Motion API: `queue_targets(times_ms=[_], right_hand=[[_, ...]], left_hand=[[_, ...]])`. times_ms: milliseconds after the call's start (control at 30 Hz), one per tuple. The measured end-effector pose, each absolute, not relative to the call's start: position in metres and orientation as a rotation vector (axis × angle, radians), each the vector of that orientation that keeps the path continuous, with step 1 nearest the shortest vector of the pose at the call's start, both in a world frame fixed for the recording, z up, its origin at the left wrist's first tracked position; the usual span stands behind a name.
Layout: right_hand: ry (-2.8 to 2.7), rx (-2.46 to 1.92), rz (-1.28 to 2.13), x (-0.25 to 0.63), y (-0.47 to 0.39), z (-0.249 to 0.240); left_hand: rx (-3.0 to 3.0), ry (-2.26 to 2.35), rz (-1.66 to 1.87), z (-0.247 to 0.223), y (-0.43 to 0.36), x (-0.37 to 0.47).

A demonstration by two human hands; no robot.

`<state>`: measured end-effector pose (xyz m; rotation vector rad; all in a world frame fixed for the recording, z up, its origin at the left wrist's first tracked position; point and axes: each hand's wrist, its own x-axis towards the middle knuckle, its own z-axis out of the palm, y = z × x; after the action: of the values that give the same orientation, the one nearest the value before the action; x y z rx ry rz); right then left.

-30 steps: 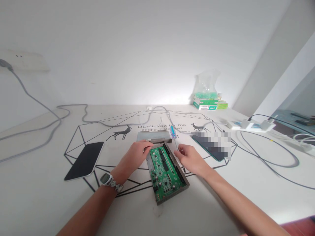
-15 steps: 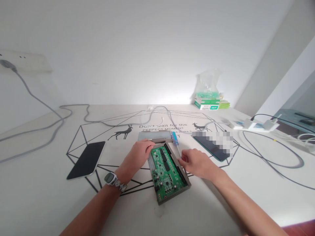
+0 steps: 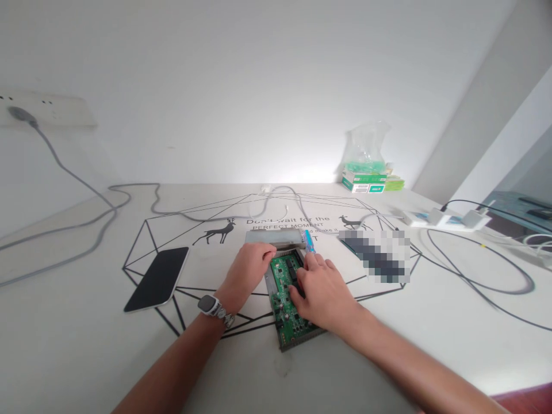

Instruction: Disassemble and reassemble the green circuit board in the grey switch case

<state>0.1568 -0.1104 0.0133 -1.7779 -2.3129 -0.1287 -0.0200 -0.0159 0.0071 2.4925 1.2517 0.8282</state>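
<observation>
A green circuit board (image 3: pixel 284 299) lies in a shallow grey metal case (image 3: pixel 302 342) on the table, in front of me. My left hand (image 3: pixel 252 264) is closed at the case's far left corner, its fingertips on the edge. Over the right side of the board lies my right hand (image 3: pixel 323 293), thumb and index finger apart near the black parts (image 3: pixel 294 273). It covers much of the case's right wall. Beyond its fingers a screwdriver (image 3: pixel 307 240) with a clear blue handle shows; its shaft is hidden. A grey metal panel (image 3: pixel 273 237) sits just behind the case.
A dark phone-like slab (image 3: pixel 157 279) lies left, and a partly blurred dark device (image 3: pixel 379 259) lies right. A power strip (image 3: pixel 444 218) with cables stands further right. Green-white boxes (image 3: pixel 363 181) with a plastic bag are at the wall. A grey cable (image 3: pixel 198 218) crosses the back.
My right hand has moved left from beside the case's right wall onto the board, its fingers spreading somewhat. My left hand stays at the far left corner. The view has shifted slightly.
</observation>
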Motion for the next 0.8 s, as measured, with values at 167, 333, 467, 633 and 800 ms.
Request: queue_targets(times_ms=[167,333,467,633,800], right_hand=[[-2.357,-1.804,-0.136,0.155,-0.108,0.014],[-2.317,-1.737,-0.103,0.155,-0.107,0.015],[-2.268,-1.690,-0.075,0.154,-0.107,0.014],[-2.223,-1.613,-0.069,0.152,-0.107,0.011],[-2.161,-1.526,-0.071,0.150,-0.107,0.010]], left_hand=[[2.411,1.298,0.909,0.005,-0.014,-0.025],[2.359,1.308,0.949,0.006,-0.020,-0.028],[2.310,1.426,0.951,0.012,-0.028,-0.022],[2.212,1.423,0.939,0.018,-0.035,-0.017],[2.193,1.417,0.906,0.021,-0.036,-0.018]])
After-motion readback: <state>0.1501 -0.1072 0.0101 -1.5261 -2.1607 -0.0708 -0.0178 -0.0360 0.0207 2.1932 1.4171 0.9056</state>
